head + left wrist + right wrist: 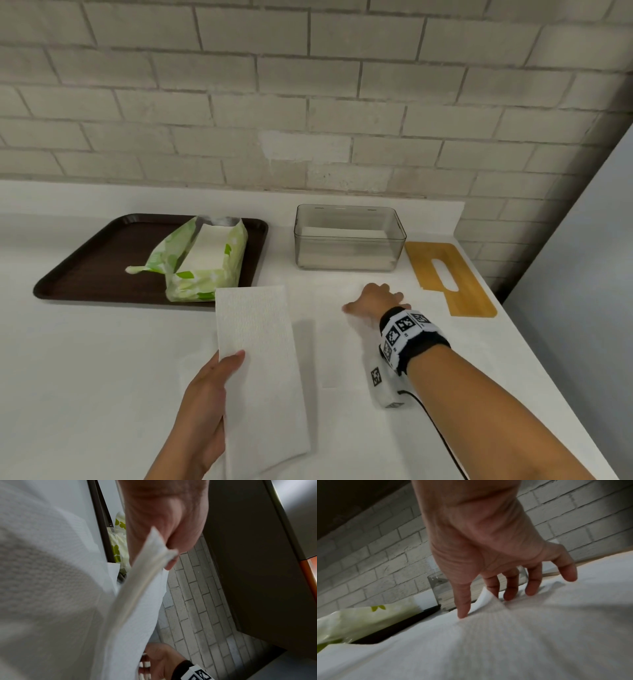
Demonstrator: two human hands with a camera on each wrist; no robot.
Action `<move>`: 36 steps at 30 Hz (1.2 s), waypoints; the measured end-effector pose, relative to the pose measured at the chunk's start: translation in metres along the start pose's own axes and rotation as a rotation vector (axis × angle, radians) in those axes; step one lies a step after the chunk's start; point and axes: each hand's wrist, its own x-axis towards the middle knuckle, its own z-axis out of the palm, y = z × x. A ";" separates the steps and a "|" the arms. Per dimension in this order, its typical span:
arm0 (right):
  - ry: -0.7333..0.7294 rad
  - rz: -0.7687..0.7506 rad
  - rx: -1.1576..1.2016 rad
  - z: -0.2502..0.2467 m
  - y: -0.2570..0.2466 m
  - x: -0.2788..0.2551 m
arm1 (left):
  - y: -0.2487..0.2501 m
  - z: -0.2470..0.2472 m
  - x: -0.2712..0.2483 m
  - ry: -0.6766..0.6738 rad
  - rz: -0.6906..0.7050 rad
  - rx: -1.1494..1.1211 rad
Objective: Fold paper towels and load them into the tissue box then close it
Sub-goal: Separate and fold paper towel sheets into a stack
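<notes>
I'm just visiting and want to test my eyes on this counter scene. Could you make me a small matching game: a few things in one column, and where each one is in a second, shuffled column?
Things
1. folded paper towel
2. green towel pack
3. clear tissue box
4. wooden lid

Places
A. lying flat on the counter, right of the box
B. on the dark brown tray
C. held by the left hand
D. standing open near the brick wall, towels inside

Pairs: 1-C, 2-B, 3-D, 4-A
</notes>
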 end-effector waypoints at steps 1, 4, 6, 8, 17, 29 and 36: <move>0.022 -0.020 0.005 0.002 -0.003 -0.003 | -0.001 0.001 0.000 -0.002 -0.006 -0.005; 0.154 -0.207 0.392 -0.006 -0.007 -0.015 | -0.001 0.000 0.002 0.005 -0.030 -0.027; 0.106 -0.355 0.854 -0.022 -0.004 -0.030 | -0.001 0.000 0.004 0.013 -0.045 -0.049; -0.033 -0.489 1.215 -0.043 0.002 -0.058 | -0.001 0.003 0.006 0.027 -0.063 -0.062; 0.146 -0.669 1.153 -0.025 -0.002 -0.134 | 0.002 0.049 0.009 -0.046 -0.072 0.007; 0.014 -0.474 1.251 -0.001 0.023 -0.136 | -0.003 0.078 0.008 -0.205 0.339 0.284; 0.314 -0.708 1.220 -0.010 0.021 -0.151 | 0.006 0.094 0.002 -0.187 0.607 0.269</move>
